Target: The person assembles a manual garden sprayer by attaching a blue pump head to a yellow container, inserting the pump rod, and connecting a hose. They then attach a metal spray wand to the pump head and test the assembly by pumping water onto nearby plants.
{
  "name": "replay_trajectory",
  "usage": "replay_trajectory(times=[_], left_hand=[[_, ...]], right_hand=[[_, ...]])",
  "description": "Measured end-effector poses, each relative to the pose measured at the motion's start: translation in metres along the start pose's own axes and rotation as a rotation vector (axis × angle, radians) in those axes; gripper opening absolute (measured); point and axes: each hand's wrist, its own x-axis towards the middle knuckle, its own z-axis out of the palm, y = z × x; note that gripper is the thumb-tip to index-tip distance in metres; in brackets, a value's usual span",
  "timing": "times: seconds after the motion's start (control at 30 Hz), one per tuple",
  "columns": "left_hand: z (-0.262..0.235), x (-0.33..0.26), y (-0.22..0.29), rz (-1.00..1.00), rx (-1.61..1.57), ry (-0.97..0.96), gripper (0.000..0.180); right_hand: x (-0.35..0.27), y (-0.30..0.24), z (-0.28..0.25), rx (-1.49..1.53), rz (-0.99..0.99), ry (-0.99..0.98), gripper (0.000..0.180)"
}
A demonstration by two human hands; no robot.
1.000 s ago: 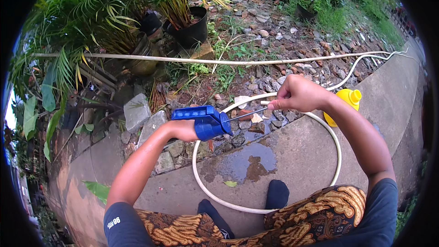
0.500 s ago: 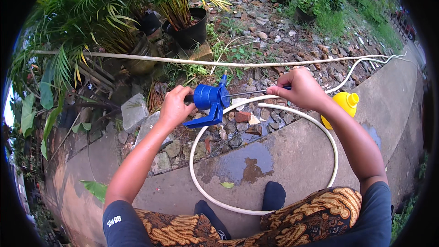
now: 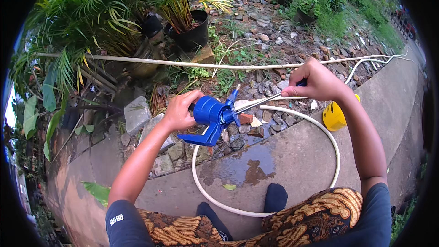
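Observation:
My left hand (image 3: 182, 110) is closed around the dark end of a blue sprayer head (image 3: 208, 111), held up in front of me. The head's trigger lever points down and to the left, and its small nozzle tips up to the right. In my right hand (image 3: 315, 81), the fingers grip the dark handle of a screwdriver (image 3: 261, 102). Its thin metal shaft slants down to the head's right side; I cannot tell exactly where the tip rests. A yellow bottle (image 3: 335, 116) stands on the paving beyond my right forearm, which partly covers it.
A pale hose (image 3: 337, 155) loops over the concrete path (image 3: 302, 164) around my feet. Another long pale hose (image 3: 238, 67) crosses the rubble behind. Potted plants, including a black pot (image 3: 190, 35), stand farther back. Wet patches (image 3: 251, 164) mark the concrete.
My right hand has risen and moved right, tilting the screwdriver more steeply. The sprayer head has turned and dropped slightly, with its side facing more toward the screwdriver.

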Motion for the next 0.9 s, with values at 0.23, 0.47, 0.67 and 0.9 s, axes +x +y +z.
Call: replay_trajectory(times=[0.23,0.47,0.67,0.9], left_hand=[[0.02,-0.006,-0.002,-0.05,-0.287,0.058,0.042],[0.049,0.01,0.019,-0.083,-0.488,0.183,0.04],[0.074,0.028,0.049,-0.13,-0.587,0.392,0.043],[0.104,0.037,0.077,-0.335,-0.783,0.627,0.047]], right_hand=[[-0.006,0.012,0.0,0.203,0.229,0.039,0.033],[-0.003,0.021,-0.005,0.261,0.194,0.091,0.033],[-0.011,0.03,-0.019,0.347,0.233,0.068,0.038],[-0.031,0.032,-0.008,0.772,0.245,0.162,0.046]])
